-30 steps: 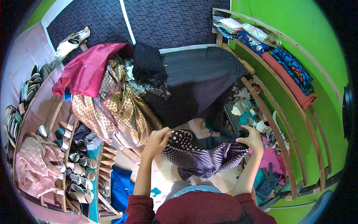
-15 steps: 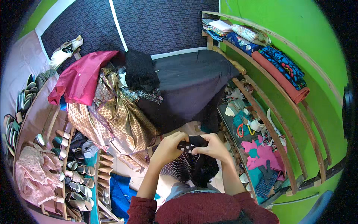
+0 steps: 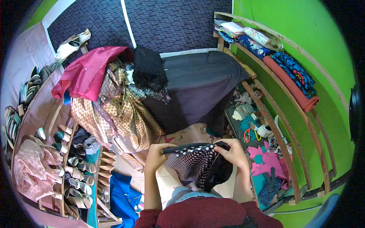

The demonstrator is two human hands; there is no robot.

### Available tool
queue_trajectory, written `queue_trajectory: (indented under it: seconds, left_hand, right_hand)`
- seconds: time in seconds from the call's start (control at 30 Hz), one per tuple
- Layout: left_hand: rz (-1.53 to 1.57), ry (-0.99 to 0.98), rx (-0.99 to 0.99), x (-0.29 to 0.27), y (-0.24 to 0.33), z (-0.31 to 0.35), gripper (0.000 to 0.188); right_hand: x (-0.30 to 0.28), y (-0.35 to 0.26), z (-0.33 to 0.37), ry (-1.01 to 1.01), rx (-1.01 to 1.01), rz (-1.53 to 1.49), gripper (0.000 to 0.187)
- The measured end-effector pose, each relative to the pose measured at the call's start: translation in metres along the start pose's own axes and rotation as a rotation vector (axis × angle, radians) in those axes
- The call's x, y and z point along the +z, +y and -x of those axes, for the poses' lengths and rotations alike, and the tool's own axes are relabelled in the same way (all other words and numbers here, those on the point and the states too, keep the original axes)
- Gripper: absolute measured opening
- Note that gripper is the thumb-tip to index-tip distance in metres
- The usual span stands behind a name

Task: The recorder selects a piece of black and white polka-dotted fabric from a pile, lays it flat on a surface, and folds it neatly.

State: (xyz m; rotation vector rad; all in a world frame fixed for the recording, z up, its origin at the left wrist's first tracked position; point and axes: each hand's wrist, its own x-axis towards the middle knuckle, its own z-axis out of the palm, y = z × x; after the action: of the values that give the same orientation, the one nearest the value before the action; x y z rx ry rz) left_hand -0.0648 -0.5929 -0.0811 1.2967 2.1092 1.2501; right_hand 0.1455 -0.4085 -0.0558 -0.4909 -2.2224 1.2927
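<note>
Stretched between my two hands is a black garment with white polka dots (image 3: 192,163), its plain black band pulled nearly straight at the top. My left hand (image 3: 157,155) grips the band's left end, fingers closed round it. At the other end my right hand (image 3: 232,152) pinches the band, thumb lying on the cloth. The body of the garment hangs down in folds in front of my lap, dotted on the left and plain black on the right.
A table under a dark cloth (image 3: 201,72) stands ahead, heaped at left with gold patterned fabric (image 3: 133,114) and magenta cloth (image 3: 89,70). Shoe racks (image 3: 100,167) line the left. Wooden shelves at right hold a rolled orange cloth (image 3: 285,81), orange-handled scissors (image 3: 247,135) and pink scraps (image 3: 266,161).
My hands have moved apart, from close together over the bunched cloth to the band's two ends. The garment now hangs spread out. The view has shifted slightly.
</note>
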Motion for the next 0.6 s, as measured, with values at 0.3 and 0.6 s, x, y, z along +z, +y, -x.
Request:
queue_trajectory:
  seconds: [0.3,0.6]
  left_hand:
    - [0.363,0.182,0.387,0.032,0.014,-0.002,0.029]
    - [0.404,0.212,0.383,0.043,0.011,-0.003,0.014]
  right_hand:
    - [-0.001,0.009,0.004,-0.03,0.069,-0.076,0.012]
    - [0.001,0.011,0.01,-0.012,0.089,-0.067,0.014]
